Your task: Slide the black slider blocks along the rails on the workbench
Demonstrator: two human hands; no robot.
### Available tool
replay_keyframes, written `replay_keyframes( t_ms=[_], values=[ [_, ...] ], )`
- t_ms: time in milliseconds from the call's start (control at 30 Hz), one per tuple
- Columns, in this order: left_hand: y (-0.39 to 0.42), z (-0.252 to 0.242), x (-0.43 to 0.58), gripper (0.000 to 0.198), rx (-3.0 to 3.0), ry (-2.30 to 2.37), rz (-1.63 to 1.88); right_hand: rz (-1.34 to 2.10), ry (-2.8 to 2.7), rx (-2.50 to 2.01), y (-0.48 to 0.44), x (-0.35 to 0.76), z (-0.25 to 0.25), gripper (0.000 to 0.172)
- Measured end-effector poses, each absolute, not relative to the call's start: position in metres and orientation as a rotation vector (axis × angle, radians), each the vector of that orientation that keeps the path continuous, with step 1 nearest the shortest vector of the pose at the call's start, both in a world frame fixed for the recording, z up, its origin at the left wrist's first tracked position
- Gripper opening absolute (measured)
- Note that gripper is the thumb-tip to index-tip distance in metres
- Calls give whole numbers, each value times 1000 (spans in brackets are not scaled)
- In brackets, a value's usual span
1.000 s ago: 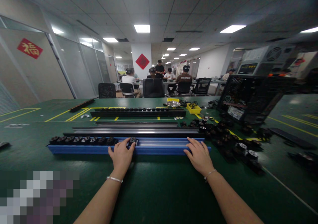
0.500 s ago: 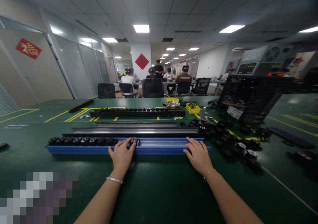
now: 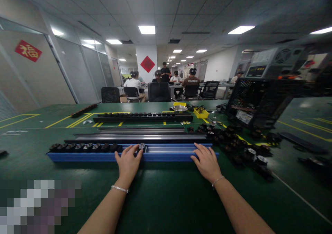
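Note:
A long blue rail [image 3: 168,155] lies across the green table in front of me. Several small black blocks [image 3: 85,147] sit in a row in its left half. My left hand [image 3: 128,163] rests on the rail near its middle, fingers stretched out flat, fingertips touching one black block [image 3: 141,146]. My right hand [image 3: 206,162] lies flat on the rail's right end, fingers spread, holding nothing.
Dark metal rails [image 3: 140,136] lie just beyond the blue one, and another rail loaded with blocks [image 3: 142,116] lies farther back. Loose black blocks [image 3: 241,147] are scattered at the right. A yellow bin [image 3: 201,113], a metal bowl [image 3: 180,108] and a black crate [image 3: 259,102] stand behind. People sit at far desks.
Both hands stay on the blue rail. The left hand has shifted slightly right with the block at its fingertips; the view has drifted a little.

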State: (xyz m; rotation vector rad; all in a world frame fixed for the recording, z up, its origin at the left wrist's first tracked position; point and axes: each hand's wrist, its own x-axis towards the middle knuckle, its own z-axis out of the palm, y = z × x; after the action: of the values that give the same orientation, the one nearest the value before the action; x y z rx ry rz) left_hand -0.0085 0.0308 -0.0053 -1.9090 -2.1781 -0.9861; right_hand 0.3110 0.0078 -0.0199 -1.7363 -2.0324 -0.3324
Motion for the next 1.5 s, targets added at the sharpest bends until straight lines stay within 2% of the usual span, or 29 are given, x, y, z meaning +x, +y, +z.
replay_keyframes(
  t_ms=[867,1500],
  values=[
    [31,-10,-5,23,-2020,-2101,-1081,-358,-2030,-1734,7,310,-19,29],
    [28,-9,-1,26,-2107,-2015,-1034,-343,-1994,-1719,11,310,-24,22]
  ],
)
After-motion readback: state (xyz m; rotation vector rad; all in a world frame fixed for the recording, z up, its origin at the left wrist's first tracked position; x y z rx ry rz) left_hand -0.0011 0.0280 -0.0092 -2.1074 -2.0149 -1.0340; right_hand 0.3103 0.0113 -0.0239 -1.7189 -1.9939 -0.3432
